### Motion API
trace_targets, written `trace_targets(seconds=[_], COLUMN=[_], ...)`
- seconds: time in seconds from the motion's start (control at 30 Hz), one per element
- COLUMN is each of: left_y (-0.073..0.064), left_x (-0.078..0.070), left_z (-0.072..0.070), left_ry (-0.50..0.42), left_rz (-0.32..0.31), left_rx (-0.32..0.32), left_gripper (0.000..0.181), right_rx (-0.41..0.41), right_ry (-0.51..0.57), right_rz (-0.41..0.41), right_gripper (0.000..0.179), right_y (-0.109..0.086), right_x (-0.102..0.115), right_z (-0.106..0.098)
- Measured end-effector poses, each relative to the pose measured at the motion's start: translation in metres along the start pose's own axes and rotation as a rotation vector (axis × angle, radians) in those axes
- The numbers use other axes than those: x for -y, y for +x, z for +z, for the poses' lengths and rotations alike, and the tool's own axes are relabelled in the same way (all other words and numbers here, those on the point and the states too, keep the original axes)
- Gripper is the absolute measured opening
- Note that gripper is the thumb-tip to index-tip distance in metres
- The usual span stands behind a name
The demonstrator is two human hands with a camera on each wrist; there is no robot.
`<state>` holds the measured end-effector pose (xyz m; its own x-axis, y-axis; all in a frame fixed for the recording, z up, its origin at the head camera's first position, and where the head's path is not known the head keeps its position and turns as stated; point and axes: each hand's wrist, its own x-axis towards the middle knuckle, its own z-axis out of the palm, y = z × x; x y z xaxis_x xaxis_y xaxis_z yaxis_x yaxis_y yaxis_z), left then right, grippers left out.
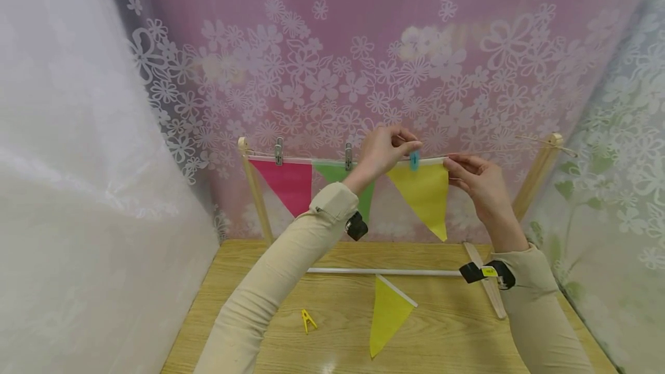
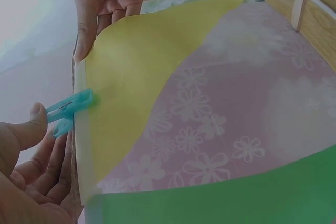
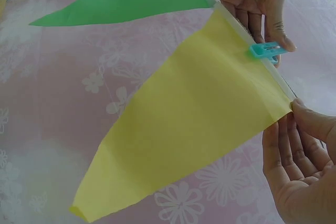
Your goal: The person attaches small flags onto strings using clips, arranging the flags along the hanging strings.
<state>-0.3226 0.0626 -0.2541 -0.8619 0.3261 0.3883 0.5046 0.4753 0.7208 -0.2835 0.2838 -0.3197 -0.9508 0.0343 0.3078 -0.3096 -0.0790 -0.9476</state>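
Note:
A yellow triangular pennant [image 1: 426,189] hangs by its white top edge along a string between two wooden posts. On that edge sits a blue clothespin [image 2: 71,108], its jaws over the white strip and string. My left hand [image 1: 387,146] pinches the clothespin's handles between thumb and fingers. At the pennant's right top corner, my right hand [image 3: 304,145] grips the edge, thumb in front and fingers behind. To the left hang a green pennant [image 3: 136,3], partly behind my left arm in the head view, and a pink pennant [image 1: 291,183], each under a metal clip.
On the wooden table [image 1: 234,281] lie another yellow pennant [image 1: 389,313] and a yellow clothespin [image 1: 308,321]. A white rod [image 1: 332,270] runs low across the frame between the left post [image 1: 254,195] and right post [image 1: 537,172]. A flowered curtain [image 1: 332,62] stands behind.

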Motion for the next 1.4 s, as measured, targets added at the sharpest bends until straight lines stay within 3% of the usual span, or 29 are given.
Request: trace_targets(seconds=[0.27, 0.57, 0.97, 1.4], left_y=[-0.0018, -0.0016, -0.0017, -0.0009], left_x=[0.0016, 0.0053, 0.006, 0.0054], left_z=[-0.0004, -0.0011, -0.0072, -0.0078], left_ry=[0.005, -0.005, -0.058, -0.093], left_rz=[-0.024, 0.011, 0.043, 0.053], left_rx=[0.026, 0.049, 0.132, 0.147], left_gripper=[0.026, 0.033, 0.035, 0.04], right_rx=[0.019, 0.033, 0.041, 0.017], right_ry=[-0.002, -0.003, -0.018, -0.071], right_rz=[0.003, 0.004, -0.006, -0.019], right_gripper=[0.014, 0.018, 0.03, 0.03], right_y=[-0.0007, -0.0028, -0.0043, -0.0048], right_x=[-0.0031, -0.0043, -0.0019, -0.0031], right_z=[-0.0007, -0.0007, 0.0012, 0.0007])
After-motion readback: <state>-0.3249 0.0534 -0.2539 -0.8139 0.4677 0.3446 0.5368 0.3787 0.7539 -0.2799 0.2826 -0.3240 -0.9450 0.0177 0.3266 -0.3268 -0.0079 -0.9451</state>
